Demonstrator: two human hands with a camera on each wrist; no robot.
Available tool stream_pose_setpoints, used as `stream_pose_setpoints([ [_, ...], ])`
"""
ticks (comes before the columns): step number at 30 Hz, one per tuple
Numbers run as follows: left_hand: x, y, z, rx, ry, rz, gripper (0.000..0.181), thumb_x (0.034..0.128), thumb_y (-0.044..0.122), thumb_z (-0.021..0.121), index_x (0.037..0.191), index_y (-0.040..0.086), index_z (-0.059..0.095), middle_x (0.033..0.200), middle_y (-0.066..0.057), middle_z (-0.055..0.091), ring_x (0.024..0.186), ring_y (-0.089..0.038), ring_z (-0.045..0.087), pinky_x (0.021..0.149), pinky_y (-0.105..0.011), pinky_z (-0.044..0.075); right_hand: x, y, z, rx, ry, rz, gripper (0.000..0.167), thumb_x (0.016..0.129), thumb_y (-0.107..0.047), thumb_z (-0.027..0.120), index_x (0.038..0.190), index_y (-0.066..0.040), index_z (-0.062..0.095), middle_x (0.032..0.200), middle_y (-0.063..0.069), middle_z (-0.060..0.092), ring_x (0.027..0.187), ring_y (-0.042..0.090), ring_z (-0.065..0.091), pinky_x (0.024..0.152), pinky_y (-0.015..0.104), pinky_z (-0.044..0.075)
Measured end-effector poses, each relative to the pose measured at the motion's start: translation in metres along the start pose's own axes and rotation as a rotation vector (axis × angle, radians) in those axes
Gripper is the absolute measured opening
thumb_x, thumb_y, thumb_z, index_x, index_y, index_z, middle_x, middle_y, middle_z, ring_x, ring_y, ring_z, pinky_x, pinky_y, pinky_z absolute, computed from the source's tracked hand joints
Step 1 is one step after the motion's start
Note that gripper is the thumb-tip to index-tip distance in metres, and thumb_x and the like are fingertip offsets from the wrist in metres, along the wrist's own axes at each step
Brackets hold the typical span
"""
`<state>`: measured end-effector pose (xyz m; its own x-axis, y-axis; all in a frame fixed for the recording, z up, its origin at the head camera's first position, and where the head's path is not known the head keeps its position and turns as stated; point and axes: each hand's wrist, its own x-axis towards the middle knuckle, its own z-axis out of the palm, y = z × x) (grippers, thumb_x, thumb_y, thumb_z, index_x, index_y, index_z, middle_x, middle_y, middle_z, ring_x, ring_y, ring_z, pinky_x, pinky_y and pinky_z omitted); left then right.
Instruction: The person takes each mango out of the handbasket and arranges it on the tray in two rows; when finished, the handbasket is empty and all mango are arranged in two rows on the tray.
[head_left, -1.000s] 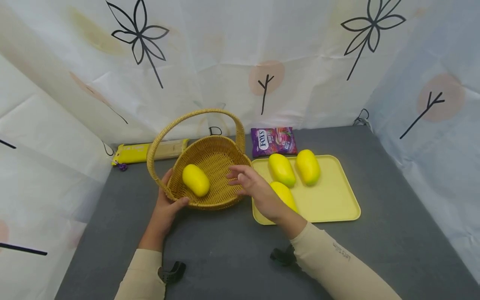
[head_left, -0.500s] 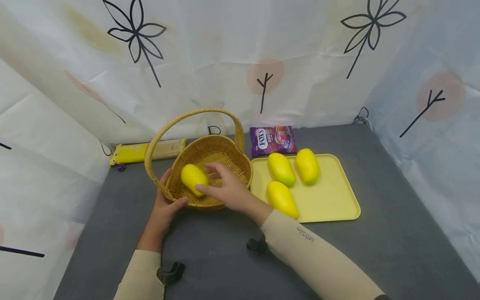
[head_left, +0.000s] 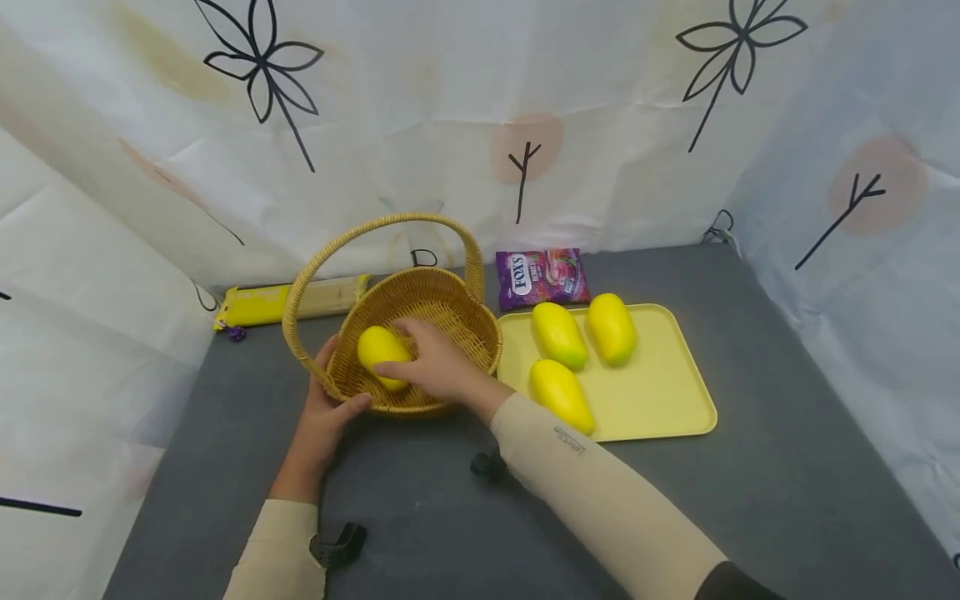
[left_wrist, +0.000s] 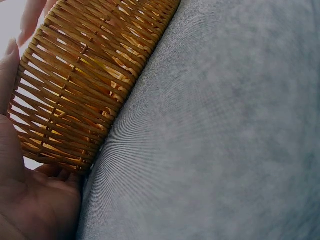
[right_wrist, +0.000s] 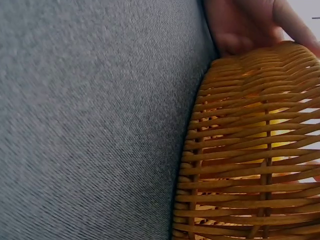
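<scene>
A wicker basket with a tall arched handle stands on the table, one yellow mango inside at its left. With my left hand I grip the basket's near left side, thumb at the rim. The left wrist view shows that hand against the woven wall. My right hand reaches into the basket and holds the mango, thumb on its near side and fingers at the far side. In the right wrist view the basket wall hides most of the mango.
Three more mangoes lie on a yellow tray right of the basket. Behind it is a purple candy bag. A yellow-ended packet and a small purple ball lie back left. Patterned curtains surround the grey table.
My right hand has moved left from above the basket's right rim, down into the basket and onto the mango. The left hand keeps its grip on the basket.
</scene>
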<state>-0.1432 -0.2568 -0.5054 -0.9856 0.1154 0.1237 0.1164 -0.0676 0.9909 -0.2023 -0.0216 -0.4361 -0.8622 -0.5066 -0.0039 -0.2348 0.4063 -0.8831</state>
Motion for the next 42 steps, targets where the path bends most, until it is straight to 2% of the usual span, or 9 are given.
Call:
stream_pose_setpoints([
  [7, 0.001, -0.002, -0.001, -0.007, 0.001, -0.006, 0.095, 0.105, -0.009, 0.065, 0.176, 0.028, 0.014, 0.175, -0.012, 0.02, 0.147, -0.026, 0.039, 0.106, -0.026, 0.047, 0.008, 0.002, 0.005, -0.107, -0.117, 0.001, 0.078, 0.101, -0.039, 0.08, 0.163, -0.006, 0.046, 0.149, 0.007, 0.057, 0.118, 0.017, 0.055, 0.102, 0.034, 0.047],
  [10, 0.002, -0.003, -0.002, -0.008, 0.005, -0.011, 0.095, 0.1047, -0.007, 0.067, 0.176, 0.028, 0.015, 0.175, -0.011, 0.021, 0.146, -0.025, 0.04, 0.105, -0.026, 0.048, 0.009, 0.002, 0.007, -0.094, -0.162, 0.007, 0.071, 0.101, -0.038, 0.082, 0.157, -0.006, 0.052, 0.132, 0.004, 0.064, 0.108, 0.017, 0.06, 0.095, 0.033, 0.05],
  [14, 0.002, -0.004, -0.002, -0.013, -0.001, -0.01, 0.095, 0.1047, -0.006, 0.068, 0.176, 0.028, 0.014, 0.176, -0.011, 0.019, 0.146, -0.024, 0.04, 0.105, -0.026, 0.048, 0.008, 0.002, 0.008, -0.062, -0.213, 0.029, 0.06, 0.102, -0.042, 0.08, 0.148, -0.01, 0.058, 0.113, -0.001, 0.067, 0.096, 0.017, 0.064, 0.086, 0.034, 0.053],
  [18, 0.001, -0.004, -0.003, -0.02, -0.009, 0.0, 0.095, 0.105, -0.007, 0.067, 0.176, 0.027, 0.015, 0.176, -0.011, 0.019, 0.147, -0.024, 0.039, 0.106, -0.026, 0.047, 0.009, 0.001, 0.008, -0.054, -0.232, 0.054, 0.063, 0.103, -0.045, 0.076, 0.152, -0.01, 0.057, 0.115, -0.003, 0.067, 0.098, 0.017, 0.064, 0.087, 0.034, 0.052],
  [24, 0.001, -0.004, -0.004, -0.025, -0.013, 0.006, 0.095, 0.1048, -0.008, 0.066, 0.176, 0.026, 0.015, 0.177, -0.012, 0.018, 0.151, -0.022, 0.035, 0.109, -0.025, 0.043, 0.012, 0.002, 0.007, -0.064, -0.266, 0.027, 0.068, 0.096, -0.029, 0.081, 0.154, -0.007, 0.054, 0.121, 0.0, 0.064, 0.099, 0.018, 0.061, 0.085, 0.033, 0.05],
  [30, 0.001, -0.005, -0.003, -0.033, -0.007, 0.018, 0.094, 0.1044, -0.009, 0.066, 0.176, 0.025, 0.016, 0.176, -0.013, 0.018, 0.151, -0.025, 0.035, 0.109, -0.024, 0.042, 0.013, 0.002, 0.008, -0.173, -0.277, -0.041, 0.061, 0.096, -0.028, 0.083, 0.15, -0.009, 0.061, 0.122, -0.001, 0.062, 0.102, 0.016, 0.056, 0.083, 0.029, 0.048],
  [36, 0.001, -0.006, -0.003, -0.04, -0.012, 0.023, 0.095, 0.1035, -0.011, 0.065, 0.176, 0.024, 0.015, 0.176, -0.013, 0.019, 0.15, -0.025, 0.036, 0.109, -0.025, 0.042, 0.012, 0.002, 0.009, -0.212, -0.264, -0.042, 0.063, 0.095, -0.022, 0.082, 0.152, -0.008, 0.059, 0.121, -0.001, 0.063, 0.1, 0.017, 0.057, 0.083, 0.03, 0.047],
  [39, 0.002, -0.005, -0.003, -0.04, -0.012, 0.026, 0.095, 0.1036, -0.011, 0.066, 0.176, 0.024, 0.016, 0.176, -0.013, 0.02, 0.152, -0.029, 0.033, 0.111, -0.025, 0.041, 0.012, 0.001, 0.01, -0.277, -0.249, -0.045, 0.062, 0.098, -0.026, 0.083, 0.152, -0.008, 0.059, 0.123, 0.001, 0.062, 0.102, 0.016, 0.055, 0.084, 0.03, 0.046],
  [42, 0.001, -0.005, -0.003, -0.036, -0.008, 0.021, 0.095, 0.1038, -0.01, 0.067, 0.176, 0.025, 0.017, 0.176, -0.013, 0.02, 0.153, -0.029, 0.033, 0.111, -0.025, 0.041, 0.012, -0.002, 0.012, -0.336, -0.23, -0.043, 0.064, 0.1, -0.033, 0.083, 0.154, -0.009, 0.058, 0.129, 0.003, 0.061, 0.105, 0.016, 0.054, 0.085, 0.03, 0.046],
])
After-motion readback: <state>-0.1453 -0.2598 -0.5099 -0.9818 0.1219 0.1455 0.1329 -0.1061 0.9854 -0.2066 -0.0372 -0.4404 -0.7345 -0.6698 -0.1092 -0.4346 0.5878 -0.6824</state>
